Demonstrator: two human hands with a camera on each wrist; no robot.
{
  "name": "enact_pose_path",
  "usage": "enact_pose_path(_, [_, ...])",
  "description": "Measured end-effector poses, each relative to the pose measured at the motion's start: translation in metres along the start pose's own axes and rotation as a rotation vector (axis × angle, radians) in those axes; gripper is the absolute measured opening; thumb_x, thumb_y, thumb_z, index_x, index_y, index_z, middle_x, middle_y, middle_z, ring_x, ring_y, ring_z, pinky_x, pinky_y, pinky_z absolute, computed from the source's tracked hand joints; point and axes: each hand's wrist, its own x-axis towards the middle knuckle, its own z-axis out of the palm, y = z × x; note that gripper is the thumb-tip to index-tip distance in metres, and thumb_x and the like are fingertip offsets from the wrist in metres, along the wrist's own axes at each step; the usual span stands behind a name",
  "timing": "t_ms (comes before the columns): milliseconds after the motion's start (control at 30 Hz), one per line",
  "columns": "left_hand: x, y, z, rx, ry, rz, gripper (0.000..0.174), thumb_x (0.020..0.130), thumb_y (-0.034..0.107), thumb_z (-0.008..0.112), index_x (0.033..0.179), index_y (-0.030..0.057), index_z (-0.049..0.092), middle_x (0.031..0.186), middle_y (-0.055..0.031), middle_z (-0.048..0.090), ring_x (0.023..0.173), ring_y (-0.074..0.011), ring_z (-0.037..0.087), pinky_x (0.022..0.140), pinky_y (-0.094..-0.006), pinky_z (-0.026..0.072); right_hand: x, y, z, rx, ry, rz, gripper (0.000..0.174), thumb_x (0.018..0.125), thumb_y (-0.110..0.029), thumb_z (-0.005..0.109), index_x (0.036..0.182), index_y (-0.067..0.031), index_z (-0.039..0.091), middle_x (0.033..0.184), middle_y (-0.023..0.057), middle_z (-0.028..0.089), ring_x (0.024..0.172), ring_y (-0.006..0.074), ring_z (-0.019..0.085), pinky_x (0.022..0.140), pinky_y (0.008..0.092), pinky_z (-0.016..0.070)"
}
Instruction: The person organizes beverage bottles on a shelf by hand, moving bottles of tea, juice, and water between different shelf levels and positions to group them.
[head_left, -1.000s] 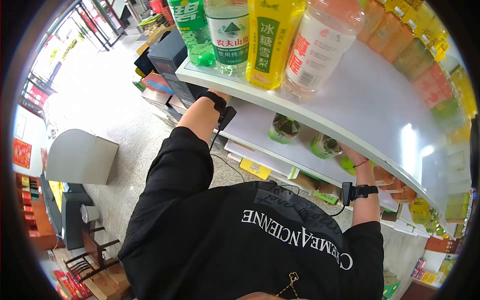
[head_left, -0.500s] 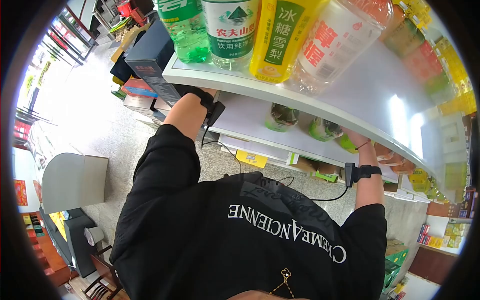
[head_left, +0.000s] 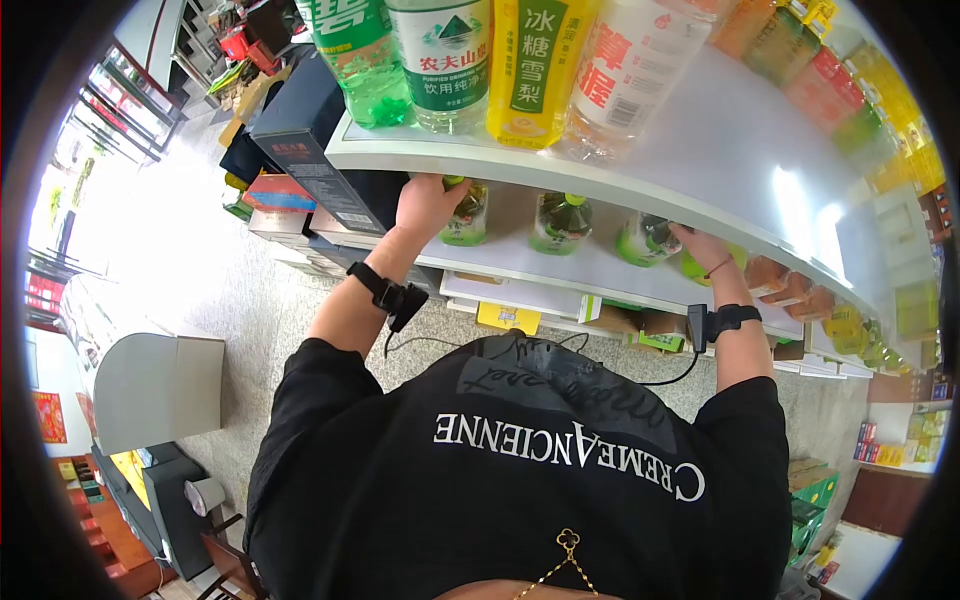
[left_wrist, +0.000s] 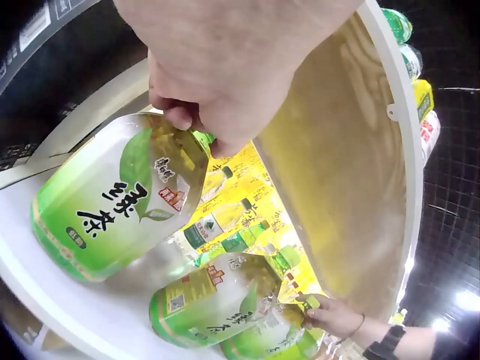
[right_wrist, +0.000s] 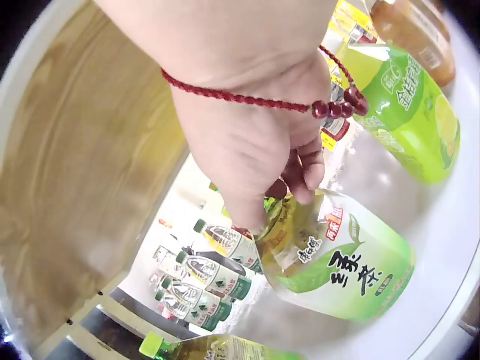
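The left hand (head_left: 425,205) is at the neck of a green tea bottle (head_left: 465,222) at the left end of the lower shelf (head_left: 500,245). In the left wrist view its fingers curl round the top of that bottle (left_wrist: 120,195). The right hand (head_left: 703,250) holds another green tea bottle (head_left: 648,240) by its neck; in the right wrist view thumb and fingers close about the top of this bottle (right_wrist: 337,259). Between the two stands a third green tea bottle (head_left: 560,222), touched by neither hand. All three stand near the shelf's front edge.
The upper shelf (head_left: 400,158) overhangs the hands and carries several bottles, among them a yellow one (head_left: 530,75). A dark box (head_left: 325,150) stands left of the shelves. Right of the right hand is a bright green bottle (right_wrist: 409,112). Water bottles (right_wrist: 214,274) stand further back.
The left hand has come out from under the upper shelf, and a green tea bottle now shows at it. The right hand has stayed at its bottle. The head view has shifted slightly.
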Motion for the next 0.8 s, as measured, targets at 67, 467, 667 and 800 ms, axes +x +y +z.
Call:
enact_pose_path(67, [-0.003,0.001,-0.006,0.015,-0.065,-0.051,0.041,0.085,0.039,0.065,0.104,0.0020,0.064,0.089,-0.0211,0.068,0.084,-0.0387,0.065,0.075,-0.0454,0.0525,-0.003,-0.006,-0.001,-0.040,0.012,0.080,0.038,0.082,-0.028,0.073,0.108,-0.0009,0.063,0.101,0.0143,0.067,0.090,0.0271,0.064,0.079,0.0370,0.0502])
enact_pose_path(467, [-0.011,-0.016,-0.001,-0.047,0.069,0.001,0.041,0.085,0.035,0.068,0.109,0.0026,0.061,0.093,-0.0218,0.066,0.083,-0.0405,0.063,0.071,-0.0467,0.0506,-0.059,-0.113,-0.080,0.364,-0.124,-0.002,0.026,0.084,-0.019,0.070,0.102,-0.0007,0.065,0.080,0.0087,0.066,0.066,0.0181,0.061,0.065,0.0294,0.0508])
enact_pose_path(667, [-0.019,-0.013,0.010,-0.128,0.230,0.051,0.041,0.084,0.028,0.071,0.112,0.0034,0.056,0.089,-0.0212,0.066,0.080,-0.0417,0.063,0.066,-0.0467,0.0504,-0.066,-0.209,-0.131,0.355,-0.064,-0.356,0.025,0.082,-0.015,0.072,0.102,-0.0029,0.064,0.082,0.0071,0.065,0.070,0.0183,0.060,0.066,0.0267,0.0494])
enact_pose_path(800, [-0.023,-0.012,0.011,-0.128,0.248,0.026,0.040,0.083,0.026,0.071,0.112,0.0034,0.056,0.089,-0.0209,0.065,0.081,-0.0411,0.063,0.066,-0.0461,0.0503,-0.043,-0.248,-0.129,0.333,0.296,-0.420,0.036,0.081,-0.018,0.074,0.112,-0.0050,0.060,0.090,0.0087,0.065,0.079,0.0209,0.062,0.070,0.0289,0.0508])
